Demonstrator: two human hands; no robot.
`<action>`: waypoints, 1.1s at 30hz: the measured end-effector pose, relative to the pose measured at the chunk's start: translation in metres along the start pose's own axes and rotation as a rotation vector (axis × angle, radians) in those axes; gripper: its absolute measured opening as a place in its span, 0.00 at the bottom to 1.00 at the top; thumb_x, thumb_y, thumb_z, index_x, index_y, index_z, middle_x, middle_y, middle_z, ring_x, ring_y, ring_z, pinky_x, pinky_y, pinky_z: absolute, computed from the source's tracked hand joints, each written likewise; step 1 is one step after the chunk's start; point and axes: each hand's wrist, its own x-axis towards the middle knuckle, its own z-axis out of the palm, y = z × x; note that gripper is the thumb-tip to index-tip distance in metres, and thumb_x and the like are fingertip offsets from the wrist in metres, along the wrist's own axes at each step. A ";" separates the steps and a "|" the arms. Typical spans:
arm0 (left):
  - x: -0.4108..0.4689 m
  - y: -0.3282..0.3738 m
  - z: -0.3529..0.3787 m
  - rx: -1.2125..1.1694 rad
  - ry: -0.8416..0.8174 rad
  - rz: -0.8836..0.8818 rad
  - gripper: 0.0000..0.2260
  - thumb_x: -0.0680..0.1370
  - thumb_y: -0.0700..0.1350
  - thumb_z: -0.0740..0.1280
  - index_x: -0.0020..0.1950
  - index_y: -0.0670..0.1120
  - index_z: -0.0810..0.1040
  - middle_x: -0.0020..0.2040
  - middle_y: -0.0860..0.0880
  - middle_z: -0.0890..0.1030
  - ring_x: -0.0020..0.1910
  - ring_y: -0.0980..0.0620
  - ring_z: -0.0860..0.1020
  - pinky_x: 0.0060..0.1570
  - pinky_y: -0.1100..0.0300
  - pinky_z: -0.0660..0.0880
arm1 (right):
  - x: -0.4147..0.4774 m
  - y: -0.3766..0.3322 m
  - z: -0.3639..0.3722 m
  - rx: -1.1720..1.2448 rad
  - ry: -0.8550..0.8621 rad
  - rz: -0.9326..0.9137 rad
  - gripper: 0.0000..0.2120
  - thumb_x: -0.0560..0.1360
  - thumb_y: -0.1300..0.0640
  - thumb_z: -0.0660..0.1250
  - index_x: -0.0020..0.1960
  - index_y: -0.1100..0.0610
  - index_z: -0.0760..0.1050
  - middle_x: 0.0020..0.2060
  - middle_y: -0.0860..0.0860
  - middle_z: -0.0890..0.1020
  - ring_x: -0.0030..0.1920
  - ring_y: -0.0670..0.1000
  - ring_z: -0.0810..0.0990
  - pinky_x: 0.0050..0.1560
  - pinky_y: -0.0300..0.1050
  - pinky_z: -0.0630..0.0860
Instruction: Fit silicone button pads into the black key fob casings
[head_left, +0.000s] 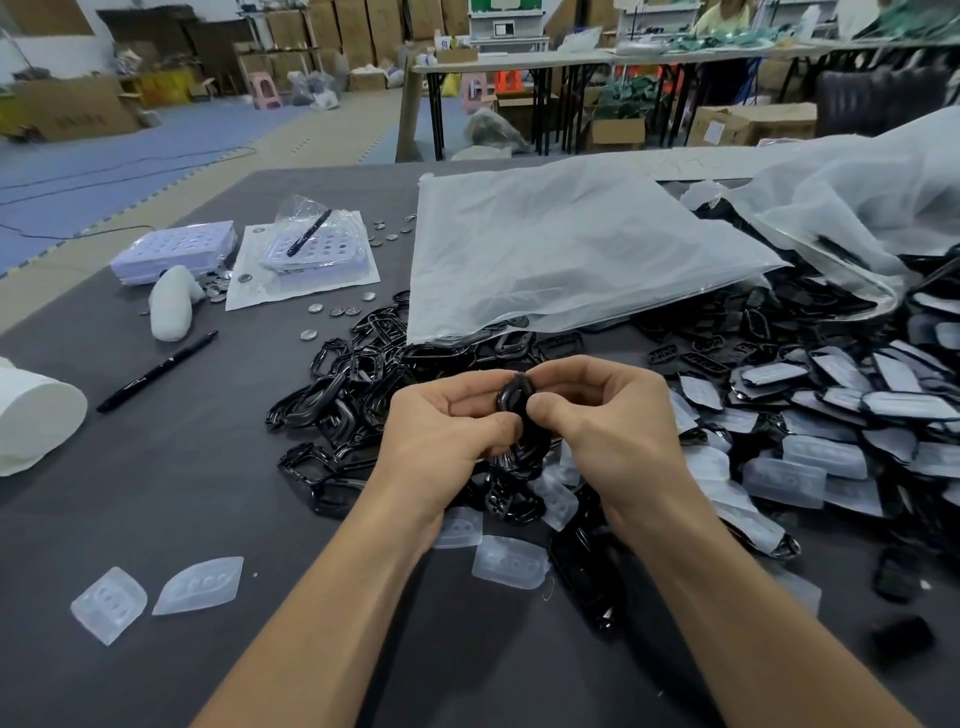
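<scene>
Both hands meet above the dark table and hold one black key fob casing (514, 397) between them. My left hand (449, 441) grips its left side with curled fingers. My right hand (608, 421) pinches its right side, thumb pressed on the casing's face. Whether a pad sits inside is hidden by my fingers. Two translucent silicone button pads (200, 584) lie loose at the near left, and several more pads (511, 561) lie just under my wrists. A heap of empty black casings (337, 395) spreads left of my hands.
Fobs with pads fitted pile up at the right (831, 410), partly under clear plastic bags (561, 249). Coin cells (337, 310), battery trays (174, 252), two black markers (156, 371), a white glove (171, 304) and a white roll (31, 415) lie on the left.
</scene>
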 end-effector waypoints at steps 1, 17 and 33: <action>0.000 0.000 0.000 0.007 0.008 -0.002 0.18 0.71 0.25 0.72 0.48 0.47 0.89 0.44 0.43 0.88 0.38 0.51 0.84 0.36 0.65 0.79 | -0.001 0.001 0.002 -0.019 0.019 -0.009 0.11 0.70 0.69 0.74 0.40 0.53 0.86 0.36 0.51 0.88 0.38 0.51 0.87 0.41 0.44 0.82; 0.001 0.001 -0.003 -0.263 0.019 -0.043 0.14 0.65 0.30 0.74 0.48 0.42 0.89 0.47 0.39 0.88 0.39 0.47 0.86 0.36 0.59 0.82 | -0.004 -0.005 0.005 0.383 -0.045 0.130 0.10 0.72 0.73 0.73 0.46 0.60 0.85 0.38 0.59 0.87 0.37 0.55 0.86 0.40 0.45 0.84; -0.002 0.005 -0.004 -0.148 0.071 0.074 0.14 0.61 0.40 0.78 0.46 0.44 0.88 0.41 0.44 0.88 0.37 0.53 0.84 0.38 0.65 0.80 | -0.003 -0.013 -0.005 0.180 -0.192 0.094 0.13 0.70 0.74 0.73 0.39 0.56 0.86 0.37 0.56 0.87 0.36 0.51 0.85 0.39 0.41 0.80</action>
